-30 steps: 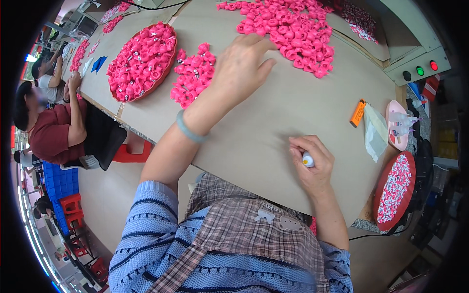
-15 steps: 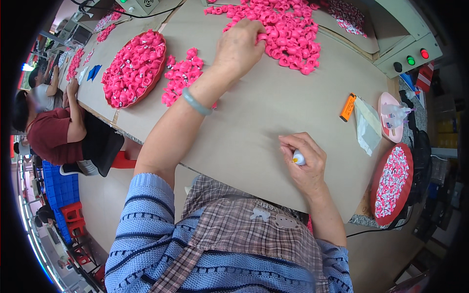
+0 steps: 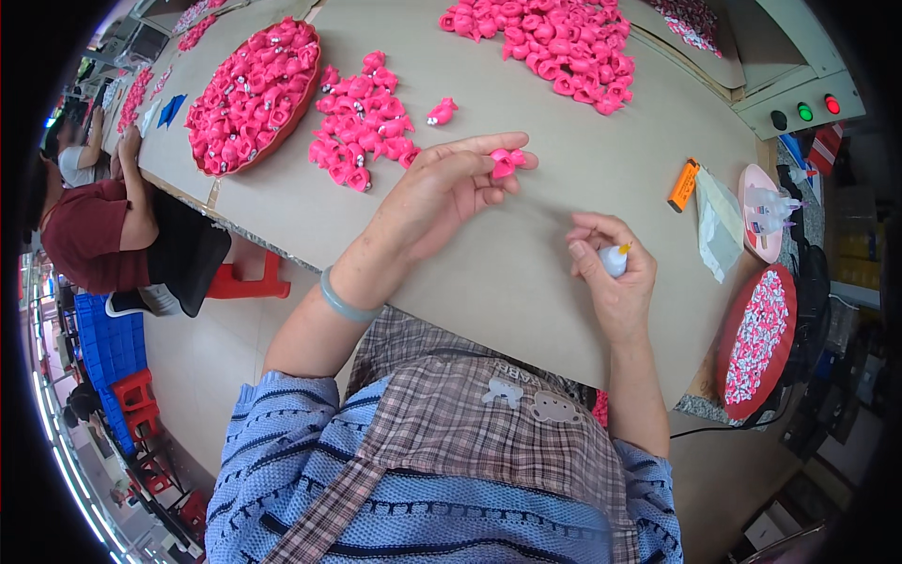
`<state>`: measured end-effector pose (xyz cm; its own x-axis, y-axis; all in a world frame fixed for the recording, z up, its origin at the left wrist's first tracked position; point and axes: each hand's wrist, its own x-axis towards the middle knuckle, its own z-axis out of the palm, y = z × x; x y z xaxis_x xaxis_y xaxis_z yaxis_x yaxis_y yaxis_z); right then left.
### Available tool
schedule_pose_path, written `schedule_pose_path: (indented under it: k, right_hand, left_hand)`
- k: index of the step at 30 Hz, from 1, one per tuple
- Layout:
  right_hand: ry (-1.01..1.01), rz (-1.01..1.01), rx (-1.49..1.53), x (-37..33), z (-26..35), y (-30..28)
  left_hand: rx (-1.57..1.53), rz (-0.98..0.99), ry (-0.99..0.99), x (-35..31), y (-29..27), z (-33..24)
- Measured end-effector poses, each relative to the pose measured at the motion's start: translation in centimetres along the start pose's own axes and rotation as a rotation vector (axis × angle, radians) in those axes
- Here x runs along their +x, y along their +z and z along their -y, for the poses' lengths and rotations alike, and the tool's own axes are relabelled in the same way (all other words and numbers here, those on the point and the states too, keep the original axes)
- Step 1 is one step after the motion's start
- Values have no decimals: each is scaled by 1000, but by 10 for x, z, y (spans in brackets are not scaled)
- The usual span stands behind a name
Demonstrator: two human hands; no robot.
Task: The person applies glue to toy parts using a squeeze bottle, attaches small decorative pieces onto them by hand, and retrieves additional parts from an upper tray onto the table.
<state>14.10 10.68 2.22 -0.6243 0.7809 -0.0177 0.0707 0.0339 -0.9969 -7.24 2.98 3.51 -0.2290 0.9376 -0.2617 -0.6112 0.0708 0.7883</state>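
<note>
Left hand (image 3: 442, 193), middle of frame: fingers pinching one hollow pink piece (image 3: 505, 164) at the tips, lifted above the bench (image 3: 536, 282). Piece sits at the far right end of that hand, opening partly toward camera. Right hand (image 3: 622, 291), right of center: fingers wrapped around a small white bottle (image 3: 613, 263), yellow tip sticking out up and to the right. Bottle and pink piece are apart.

Close by: single pink-and-silver piece (image 3: 442, 112) on the bench just above the left hand. Small pink pile (image 3: 362, 122) to its upper left; lower right edge of the pile meets the hand in view, can't tell if they touch. Big pink heap (image 3: 564, 52) at top center, apart from both hands.

Further out: red scalloped tray (image 3: 301, 117) upper left, piled with pink pieces. Right side of frame: orange packet (image 3: 684, 185), white sheet (image 3: 719, 235) just beside it, then a pink dish (image 3: 763, 249) carrying clear bottles (image 3: 772, 211). Below that, red oval tray (image 3: 784, 357) of small pink and white bits.

Upper right: gray machine housing (image 3: 752, 117) with green and red lights at the bench's far side. Far left: co-worker in a dark red top (image 3: 94, 235), seated along the same side.
</note>
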Motion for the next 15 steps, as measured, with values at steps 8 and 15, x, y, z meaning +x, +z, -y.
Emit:
schedule_pose_path:
  k: [8,15]
  right_hand:
    - [-32,135,290,4,2,-13]
    - [-90,89,264,3,6,-13]
  left_hand:
    - [-184,154,-93,-20,8,16]
    - [-191,212,-104,-22,3,32]
